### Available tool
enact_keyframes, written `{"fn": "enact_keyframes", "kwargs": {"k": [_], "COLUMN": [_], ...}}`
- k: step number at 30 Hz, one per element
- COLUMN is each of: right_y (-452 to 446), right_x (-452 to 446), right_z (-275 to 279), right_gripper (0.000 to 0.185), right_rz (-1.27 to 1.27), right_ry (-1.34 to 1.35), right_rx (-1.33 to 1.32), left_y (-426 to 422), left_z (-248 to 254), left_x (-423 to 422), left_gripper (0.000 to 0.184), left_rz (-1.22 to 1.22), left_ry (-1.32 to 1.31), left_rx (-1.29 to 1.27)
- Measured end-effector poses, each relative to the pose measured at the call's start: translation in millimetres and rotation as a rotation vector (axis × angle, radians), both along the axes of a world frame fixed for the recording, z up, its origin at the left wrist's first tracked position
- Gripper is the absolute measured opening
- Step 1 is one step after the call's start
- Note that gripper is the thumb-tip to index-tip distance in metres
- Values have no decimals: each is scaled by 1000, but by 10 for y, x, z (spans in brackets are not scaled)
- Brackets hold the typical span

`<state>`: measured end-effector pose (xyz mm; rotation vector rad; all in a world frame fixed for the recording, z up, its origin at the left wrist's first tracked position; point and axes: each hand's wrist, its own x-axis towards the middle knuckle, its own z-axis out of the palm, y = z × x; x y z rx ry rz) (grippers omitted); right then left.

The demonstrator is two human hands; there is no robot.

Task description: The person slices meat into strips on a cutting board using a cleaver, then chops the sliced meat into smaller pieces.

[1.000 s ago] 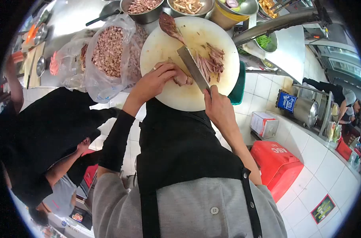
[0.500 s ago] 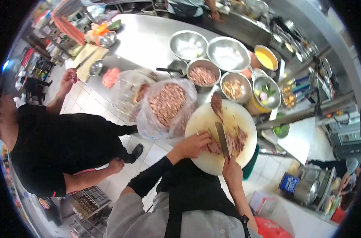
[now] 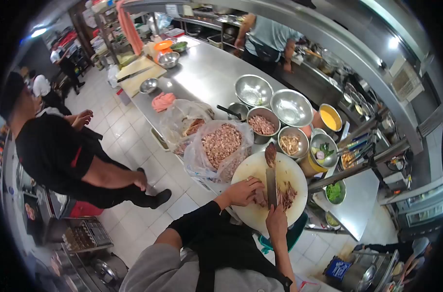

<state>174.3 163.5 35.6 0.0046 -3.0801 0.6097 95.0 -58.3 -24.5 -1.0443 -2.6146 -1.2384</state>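
Note:
On the round white cutting board (image 3: 248, 170), my right hand (image 3: 277, 225) grips the handle of a cleaver (image 3: 271, 187), its blade pointing away from me. My left hand (image 3: 244, 192) has its fingers curled over a piece of meat (image 3: 259, 198), just left of the blade. Thin strips of cut meat (image 3: 287, 194) lie to the right of the blade. At the board's far edge rests a dark brown piece of meat (image 3: 270, 155), close to the cleaver's tip. My left fingers partly hide the meat under them.
A plastic bag of chopped meat (image 3: 221, 143) adjoins the board's left side. Beyond stand metal bowls (image 3: 292, 108), a pot of chopped meat (image 3: 263, 124) and a yellow-filled container (image 3: 330, 118). A co-worker in black (image 3: 61, 151) stands at left; another person (image 3: 270, 36) is behind the counter.
My view has tilted up, showing more of the kitchen. The cleaver stands straighter and nearer my left hand. The co-worker at left has shifted and lowered the forearm nearer me.

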Motion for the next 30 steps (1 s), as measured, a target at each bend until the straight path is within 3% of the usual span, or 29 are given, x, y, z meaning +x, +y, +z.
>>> {"fn": "enact_keyframes", "kwargs": {"k": [5,8,11,18,21,30], "right_y": [-43,-59,-31,-67,-215,-326], "right_x": [-15,-7,10,29,46,-21], "right_z": [-83,-94,-27,-136,-38,-19], "right_gripper": [32,33,34,33,31,31], "right_rz": [-1,8,54,73,5,-33], "right_ry": [-9,-39,51,1,-159,-164], "right_rx": [20,28,-39,71,151,160], "left_y": [2,22,30,28,20,-139], "left_z": [173,185,171,196,161,167], "left_x": [46,47,43,38,16,-47], "left_gripper": [89,95,95,103,103,114], "left_rz": [-58,-77,-59,-50,-36,-62], "left_ry": [56,147,171,174,170,127], "left_rx": [-72,-165,-126,-266,-246,-189]}}
